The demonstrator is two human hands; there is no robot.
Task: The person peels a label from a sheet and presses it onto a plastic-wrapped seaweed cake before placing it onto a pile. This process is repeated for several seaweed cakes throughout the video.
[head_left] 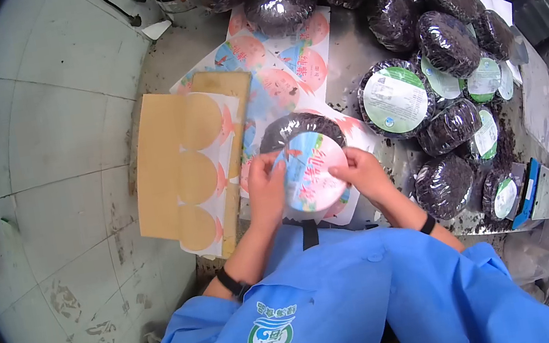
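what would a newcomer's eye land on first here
Probably the round pink-and-blue label at the centre, held between the left hand and right hand, partly in front of a dark wrapped bundle. Next, the pile of similar bundles at the right, several with green-and-white labels. The bright blue smock fills the lower middle.

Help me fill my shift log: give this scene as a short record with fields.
Left hand: holds round label at its left edge
Right hand: pinches its right edge
Beyond label: dark wrapped package, partly hidden
Left of hands: label sheet showing three tan circles
Right of hands: wrapped packages, several with green-and-white labels
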